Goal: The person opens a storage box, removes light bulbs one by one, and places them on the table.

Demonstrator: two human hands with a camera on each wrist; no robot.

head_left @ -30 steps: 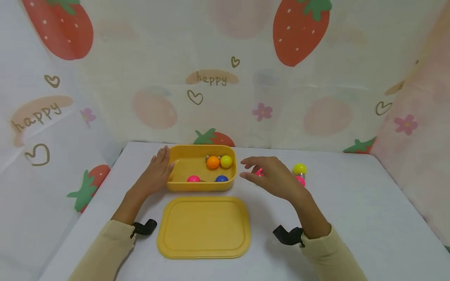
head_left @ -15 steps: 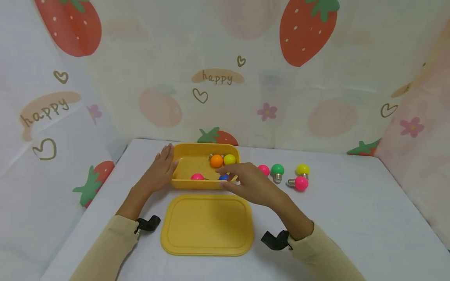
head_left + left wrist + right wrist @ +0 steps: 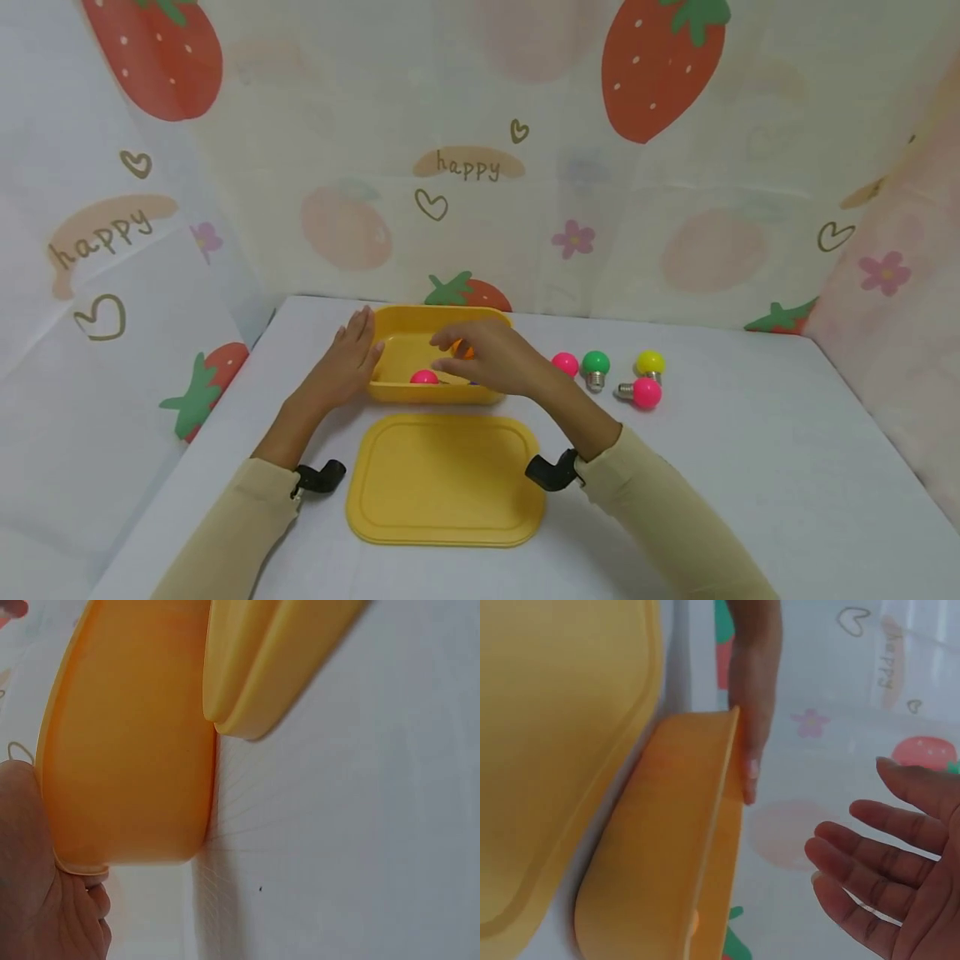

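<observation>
A yellow plastic box [image 3: 405, 393] stands toward the back of the table. My left hand [image 3: 339, 364] rests against its left end, fingers straight and thumb at the rim. Over the right half of the box hovers my right hand [image 3: 491, 357], fingers apart. In the right wrist view its palm [image 3: 930, 900] faces the camera and holds nothing. Inside the box sits a pink light bulb [image 3: 424, 377]. An orange bulb [image 3: 465, 350] shows partly between the right hand's fingers; the other bulbs in the box are mostly hidden behind that hand.
Flat in front of the box lies its yellow lid [image 3: 446, 479]. Right of the box, a pink bulb [image 3: 565, 364] and a green bulb [image 3: 596, 363] stand close together. Farther right, a yellow bulb [image 3: 651, 363] is beside another pink bulb [image 3: 647, 392].
My right hand has moved left, from beside the box to above its inside, uncovering the bulbs on the table. My left hand stays at the box's left end. The head view shifted slightly.
</observation>
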